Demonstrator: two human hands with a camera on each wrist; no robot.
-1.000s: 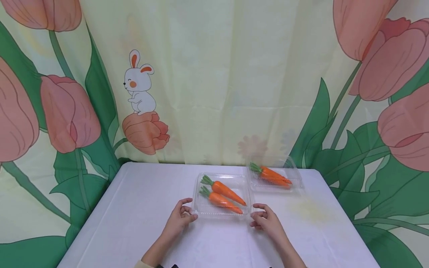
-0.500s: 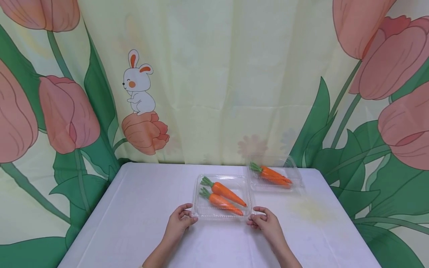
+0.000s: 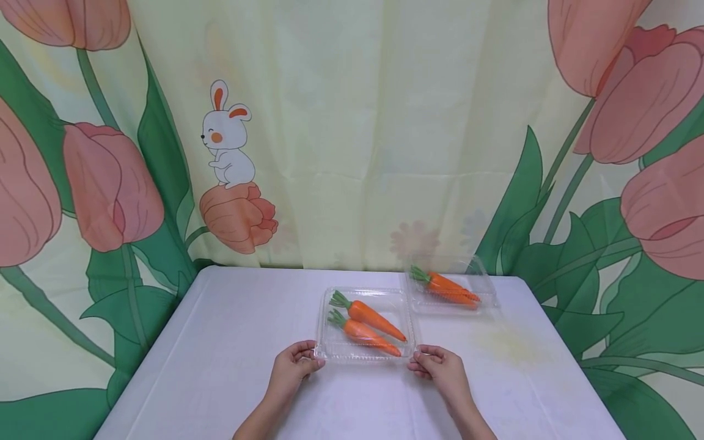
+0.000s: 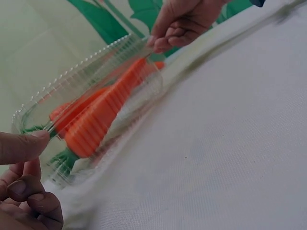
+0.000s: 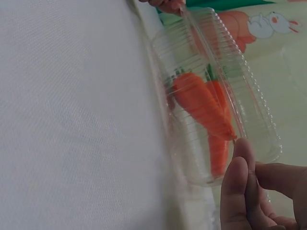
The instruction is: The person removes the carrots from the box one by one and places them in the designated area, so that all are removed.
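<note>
Now left hand and right hand pinch one box of two carrots mid-worktop, slightly nearer the near edge than before, a second box with more by the far right corner.

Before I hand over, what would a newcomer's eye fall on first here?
Probably the two orange carrots in the clear container, between the left hand and right hand, which pinch its near corners. Next, the big pink tulips at both sides of the backdrop, and the second carrot container farther back on the right.
</note>
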